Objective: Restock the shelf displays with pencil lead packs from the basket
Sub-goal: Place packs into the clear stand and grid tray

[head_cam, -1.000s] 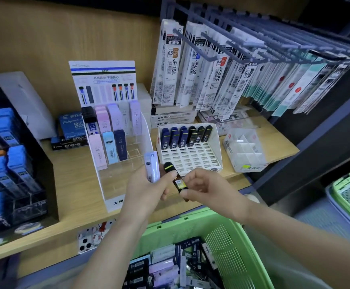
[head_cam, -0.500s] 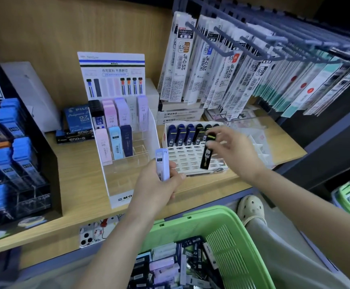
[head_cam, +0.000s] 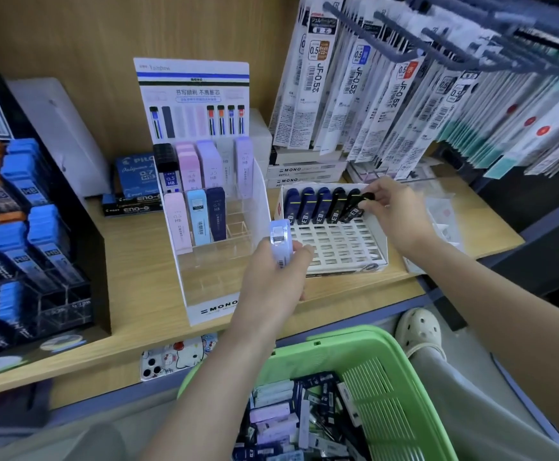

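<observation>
You are pinching the black lead pack (head_cam: 359,206) in your right hand (head_cam: 396,216), fingertips curled round its cap. It is going into the right end of the back row of the white slotted tray (head_cam: 338,251), just beside the dark packs already standing there. Its long axis is leaning, cap up toward the right and foot down toward the left, so I am judging it not quite seated. Your left hand (head_cam: 271,277) is gripping a pale lilac pack (head_cam: 280,241) upright, nearer the clear MONO display (head_cam: 211,281) on its left, and the green basket (head_cam: 391,371) is sitting below both arms. Half a second ago the black pack was hanging over the tray's middle; the lilac pack is staying where it was.
</observation>
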{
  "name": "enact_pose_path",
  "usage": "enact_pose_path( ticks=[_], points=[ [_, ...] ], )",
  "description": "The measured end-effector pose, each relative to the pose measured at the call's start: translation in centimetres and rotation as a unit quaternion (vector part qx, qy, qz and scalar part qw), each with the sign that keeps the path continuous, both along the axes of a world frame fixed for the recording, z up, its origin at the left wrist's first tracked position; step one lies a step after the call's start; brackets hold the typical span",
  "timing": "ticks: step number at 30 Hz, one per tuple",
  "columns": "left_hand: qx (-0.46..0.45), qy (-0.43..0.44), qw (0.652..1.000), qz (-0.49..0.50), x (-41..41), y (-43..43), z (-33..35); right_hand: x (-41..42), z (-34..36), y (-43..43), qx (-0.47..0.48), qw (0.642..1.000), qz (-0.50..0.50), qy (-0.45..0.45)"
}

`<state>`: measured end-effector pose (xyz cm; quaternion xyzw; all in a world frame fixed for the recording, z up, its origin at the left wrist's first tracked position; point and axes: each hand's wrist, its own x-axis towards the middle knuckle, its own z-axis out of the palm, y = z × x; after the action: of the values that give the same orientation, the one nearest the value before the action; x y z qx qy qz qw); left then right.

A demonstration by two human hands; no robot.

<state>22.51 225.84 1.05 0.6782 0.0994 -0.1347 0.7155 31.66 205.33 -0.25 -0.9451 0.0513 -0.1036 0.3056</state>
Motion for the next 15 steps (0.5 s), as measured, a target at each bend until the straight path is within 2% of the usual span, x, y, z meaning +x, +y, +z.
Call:
enact_pose_path(
  ticks=[8, 15],
  points=[
    [-0.012, 0.018, 1.0, 0.006, 0.1, -0.5, 0.5, 1.4, 1.1, -1.1, -0.05, 0.996, 0.069, 0.025],
    [-0.013, 0.027, 1.0, 0.008, 0.0, -1.0, 0.4, 2.0, 1.0, -1.1, -0.058, 0.996, 0.072, 0.008]
  ],
)
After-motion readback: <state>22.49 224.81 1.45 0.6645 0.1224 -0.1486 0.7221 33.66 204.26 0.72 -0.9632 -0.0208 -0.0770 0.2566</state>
